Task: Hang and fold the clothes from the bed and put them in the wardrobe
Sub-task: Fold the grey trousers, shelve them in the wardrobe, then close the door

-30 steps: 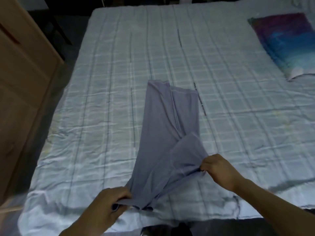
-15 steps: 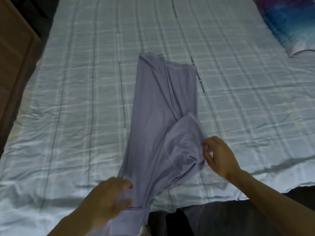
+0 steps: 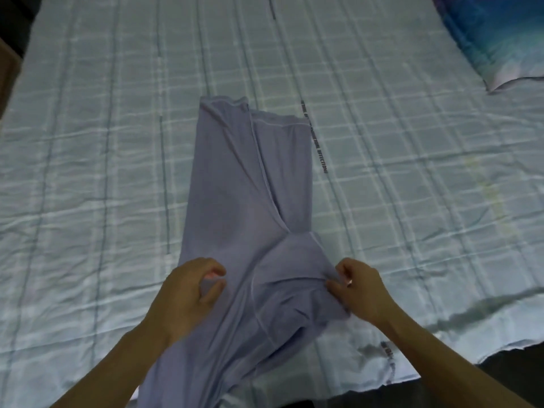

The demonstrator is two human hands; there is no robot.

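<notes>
A pale blue checked bedsheet (image 3: 88, 172) is covering the bed and filling the view, with a blue and purple pillow (image 3: 497, 33) lying at two o'clock. A lavender garment (image 3: 244, 201) is stretching from the centre toward six o'clock, hanging over the bed's near edge. The left hand (image 3: 185, 293) is resting on its left side, fingers curled loosely. The right hand (image 3: 359, 290) is pinching the folded flap at its right edge.
</notes>
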